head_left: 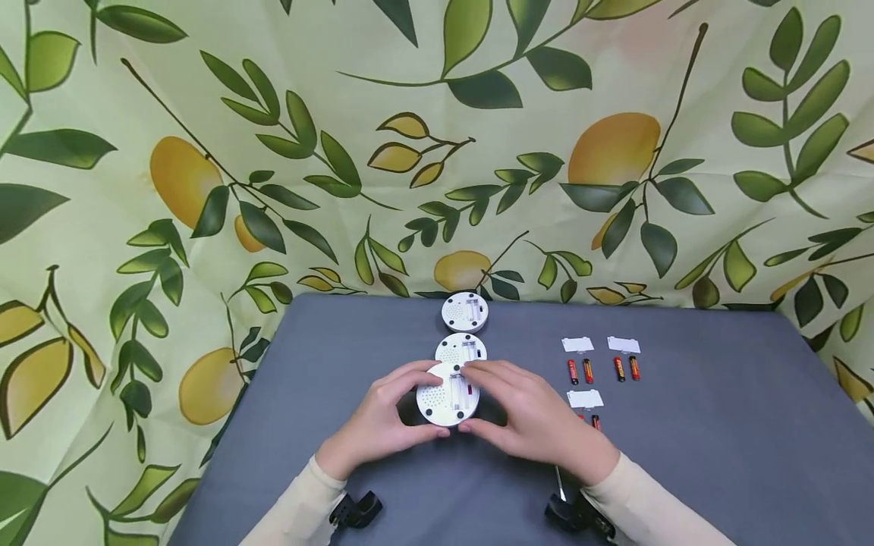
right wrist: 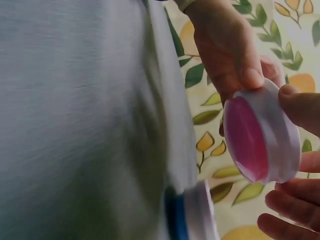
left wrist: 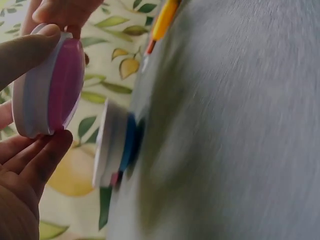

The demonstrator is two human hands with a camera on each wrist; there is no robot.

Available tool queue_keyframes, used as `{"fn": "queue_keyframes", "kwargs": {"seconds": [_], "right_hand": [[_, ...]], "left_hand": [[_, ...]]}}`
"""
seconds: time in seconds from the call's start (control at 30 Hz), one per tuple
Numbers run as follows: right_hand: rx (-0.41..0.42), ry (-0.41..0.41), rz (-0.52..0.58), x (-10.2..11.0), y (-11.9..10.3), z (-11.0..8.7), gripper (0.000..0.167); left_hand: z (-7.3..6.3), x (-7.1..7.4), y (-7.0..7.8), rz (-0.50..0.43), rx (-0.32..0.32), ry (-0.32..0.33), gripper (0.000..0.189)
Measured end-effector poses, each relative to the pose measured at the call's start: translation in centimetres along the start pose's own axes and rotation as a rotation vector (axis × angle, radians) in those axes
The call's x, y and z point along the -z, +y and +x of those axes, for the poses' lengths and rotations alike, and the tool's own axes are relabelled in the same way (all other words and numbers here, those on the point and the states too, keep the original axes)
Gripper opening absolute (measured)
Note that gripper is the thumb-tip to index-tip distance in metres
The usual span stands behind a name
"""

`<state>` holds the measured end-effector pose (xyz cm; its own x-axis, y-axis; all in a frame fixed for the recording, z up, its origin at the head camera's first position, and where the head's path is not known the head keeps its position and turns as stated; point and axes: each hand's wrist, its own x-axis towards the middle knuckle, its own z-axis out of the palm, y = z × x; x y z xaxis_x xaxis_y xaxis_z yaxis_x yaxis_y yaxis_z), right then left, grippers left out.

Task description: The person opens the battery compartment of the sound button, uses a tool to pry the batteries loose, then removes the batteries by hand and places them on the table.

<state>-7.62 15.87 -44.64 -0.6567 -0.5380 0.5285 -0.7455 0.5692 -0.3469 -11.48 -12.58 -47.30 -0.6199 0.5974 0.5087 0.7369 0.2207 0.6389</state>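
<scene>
Both hands hold a round white battery-powered disc [head_left: 442,402] above the table. Its back faces up, showing an open battery compartment, a patch of small speaker holes and dark round feet. The underside is a pink face [left wrist: 67,85], seen in both wrist views. My left hand [head_left: 385,413] grips the left edge, thumb at the near rim and fingers at the far rim. My right hand [head_left: 539,417] grips the right edge the same way. Just behind, a second white disc [head_left: 449,349] is partly hidden; a third disc [head_left: 464,309] lies farther back.
White battery covers [head_left: 577,344] lie at the right with pairs of red-and-black batteries [head_left: 588,371] below them. The right hand hides part of the nearest pair. A thin metal rod [head_left: 560,482] shows beside the right wrist. A leaf-patterned cloth [head_left: 410,227] hangs behind the grey table [head_left: 683,455].
</scene>
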Motion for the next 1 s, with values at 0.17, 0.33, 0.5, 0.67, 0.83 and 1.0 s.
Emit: {"fn": "queue_keyframes", "kwargs": {"seconds": [0.17, 0.33, 0.5, 0.67, 0.83, 1.0], "right_hand": [[0.043, -0.002, -0.032, -1.6, -0.2, 3.9, 0.068], [0.037, -0.051, -0.063, -3.2, 0.4, 7.5, 0.065], [0.035, -0.096, -0.095, -4.6, 1.5, 9.6, 0.061], [0.003, -0.146, -0.124, -6.1, 2.4, 11.0, 0.059], [-0.021, -0.203, -0.139, -7.5, 2.9, 11.9, 0.058], [-0.034, -0.233, -0.145, -8.5, 3.1, 12.1, 0.058]], "left_hand": [[-0.3, 2.6, -1.0, 0.015, 0.061, 0.05, 0.062], [-0.1, 5.1, -2.3, 0.056, 0.135, 0.078, 0.06], [0.4, 6.1, -4.2, 0.084, 0.216, 0.061, 0.059], [0.7, 6.7, -6.0, 0.084, 0.264, 0.056, 0.059], [0.4, 7.0, -7.2, 0.097, 0.315, 0.018, 0.058], [0.1, 7.1, -7.9, 0.085, 0.349, -0.003, 0.059]]}}
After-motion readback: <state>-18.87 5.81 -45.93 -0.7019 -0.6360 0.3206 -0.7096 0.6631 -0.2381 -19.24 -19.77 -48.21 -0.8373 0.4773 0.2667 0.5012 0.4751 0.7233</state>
